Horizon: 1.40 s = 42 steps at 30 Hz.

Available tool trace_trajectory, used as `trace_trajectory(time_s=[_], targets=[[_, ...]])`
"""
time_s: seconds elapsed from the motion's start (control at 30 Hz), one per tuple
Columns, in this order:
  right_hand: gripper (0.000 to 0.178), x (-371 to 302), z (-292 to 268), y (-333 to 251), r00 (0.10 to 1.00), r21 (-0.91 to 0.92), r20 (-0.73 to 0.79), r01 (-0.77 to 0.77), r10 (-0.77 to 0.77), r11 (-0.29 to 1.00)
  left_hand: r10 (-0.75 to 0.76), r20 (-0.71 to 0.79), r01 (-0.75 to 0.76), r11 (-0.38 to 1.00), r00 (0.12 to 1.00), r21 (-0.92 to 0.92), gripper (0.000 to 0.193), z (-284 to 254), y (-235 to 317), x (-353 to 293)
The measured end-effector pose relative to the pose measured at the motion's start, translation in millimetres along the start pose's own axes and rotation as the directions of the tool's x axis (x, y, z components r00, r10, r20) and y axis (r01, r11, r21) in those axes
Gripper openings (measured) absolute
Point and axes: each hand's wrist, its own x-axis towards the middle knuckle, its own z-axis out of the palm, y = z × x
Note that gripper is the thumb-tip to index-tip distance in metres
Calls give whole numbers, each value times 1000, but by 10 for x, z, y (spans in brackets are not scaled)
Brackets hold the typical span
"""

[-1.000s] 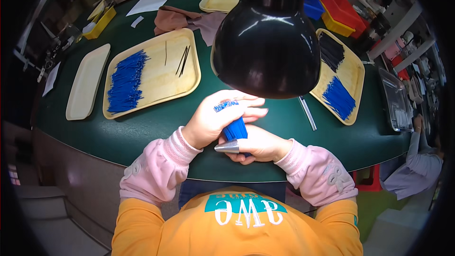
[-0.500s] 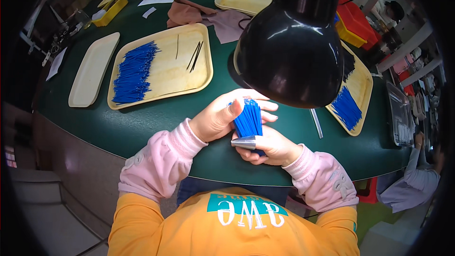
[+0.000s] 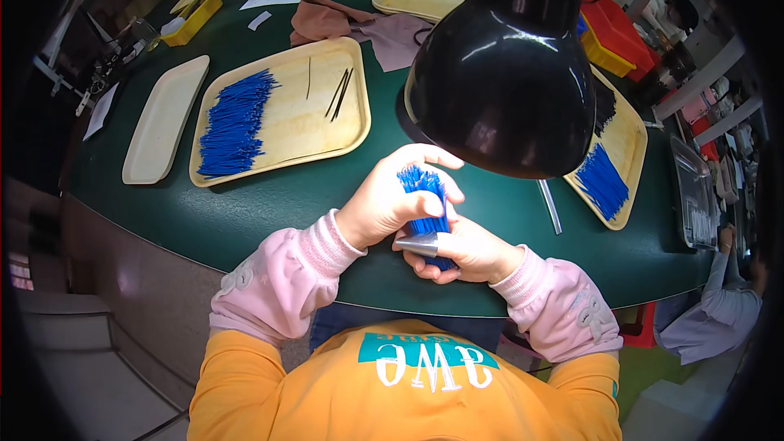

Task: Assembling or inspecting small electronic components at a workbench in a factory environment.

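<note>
Blue wires (image 3: 428, 224) sit bundled above the table's (image 3: 278, 216) near edge. The right hand (image 3: 467, 251), a metal cap (image 3: 419, 243) on its thumb, grips them low; the left hand (image 3: 388, 200) wraps them higher, thumb across. Firm pressure below and a lighter touch above should keep the ends level.

The bunch (image 3: 418, 184) is in the left hand (image 3: 380, 202) and right hand (image 3: 480, 252), before the lamp (image 3: 502, 90); left is a tray (image 3: 304, 124) with wires (image 3: 235, 126) in it, a cloth (image 3: 325, 21) behind that tray, and right, a rod (image 3: 550, 207) beside another tray (image 3: 630, 137)
</note>
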Motion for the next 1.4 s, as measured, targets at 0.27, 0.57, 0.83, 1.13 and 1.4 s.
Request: trace_trajectory(time_s=[0.27,0.57,0.83,1.13,1.4], targets=[[20,-27,-23,-2,998,-6,17,61,-61,998,-199,-167,94,867,966,-489,31,150,102,92],[20,22,51,60,985,-27,-75,154,-156,988,-214,-195,218,976,957,-1,31,46,82,-9],[23,-63,-64,29,978,188,118,149,-173,971,-66,2,61,918,998,-391,33,36,76,72],[21,-1,-9,42,988,61,-44,147,-145,987,-32,-257,33,999,966,1,39,2,24,23],[13,-44,-63,69,957,248,148,208,-250,946,-26,186,28,1000,982,-7,67,36,13,57]])
